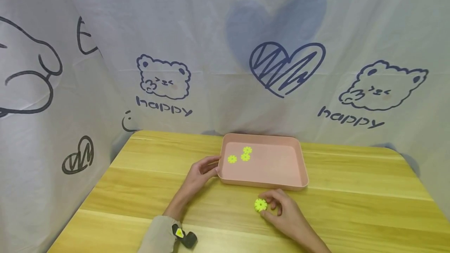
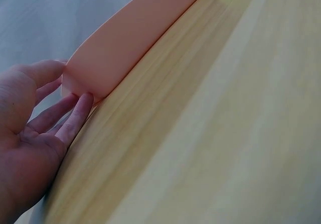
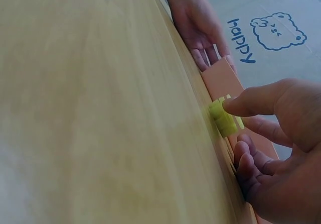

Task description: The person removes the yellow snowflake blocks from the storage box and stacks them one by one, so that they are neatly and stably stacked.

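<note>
Backdrop: pale, creased cloth, hung behind the table and down its left side, printed with line drawings.
Writing: "happy" twice in the head view, once under each of two bear faces; no brand legible.
Hearts: two scribble-filled outlines, one behind the table, one on the left side; a solid pale-blue one, blurred, behind the first.
Table: yellowish wood grain, banded lengthwise, far corners rounded.
Tray: one, pink, smooth, shallow, rectangular with rounded corners, set toward the table's far edge.
Discs in tray: three, bright yellow, notched like flowers; one apart at left, two together beside it, touching or overlapping, cannot tell which.
Left hand: fingers apart, touching the outside of the tray's left end.
Right hand: thumb and forefinger pinch a yellow notched piece just off the tray's near side; the hand is bare. Piece looks thick and layered from the right wrist; layer count unclear.
Left forearm: beige sleeve, black wrist device with yellow triangle label.
</note>
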Action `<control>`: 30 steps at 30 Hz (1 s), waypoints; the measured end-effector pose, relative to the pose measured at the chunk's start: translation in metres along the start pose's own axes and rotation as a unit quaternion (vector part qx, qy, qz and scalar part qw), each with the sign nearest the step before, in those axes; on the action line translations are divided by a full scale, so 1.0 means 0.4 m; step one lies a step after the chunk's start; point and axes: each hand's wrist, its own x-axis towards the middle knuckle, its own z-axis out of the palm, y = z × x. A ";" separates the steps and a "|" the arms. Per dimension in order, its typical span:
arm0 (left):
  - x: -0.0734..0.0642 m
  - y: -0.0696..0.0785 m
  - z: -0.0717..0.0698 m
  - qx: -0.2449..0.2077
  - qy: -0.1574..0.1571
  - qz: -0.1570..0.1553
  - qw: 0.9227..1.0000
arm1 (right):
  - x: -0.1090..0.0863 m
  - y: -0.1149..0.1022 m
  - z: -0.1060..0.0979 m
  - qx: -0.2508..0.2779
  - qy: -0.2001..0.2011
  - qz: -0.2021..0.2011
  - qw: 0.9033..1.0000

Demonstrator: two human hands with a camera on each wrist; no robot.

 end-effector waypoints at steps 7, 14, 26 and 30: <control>-0.001 -0.001 -0.002 0.000 -0.004 0.001 1.000 | -0.002 0.002 0.004 -0.007 -0.005 0.003 1.000; -0.002 -0.001 -0.003 0.000 -0.005 0.003 1.000 | -0.003 0.000 0.004 -0.009 -0.003 0.012 1.000; -0.001 0.000 -0.003 0.006 -0.002 0.002 1.000 | -0.001 -0.003 0.004 -0.011 -0.002 0.022 1.000; -0.001 0.000 -0.002 0.005 -0.001 0.001 1.000 | 0.000 -0.002 0.005 -0.016 0.000 0.021 1.000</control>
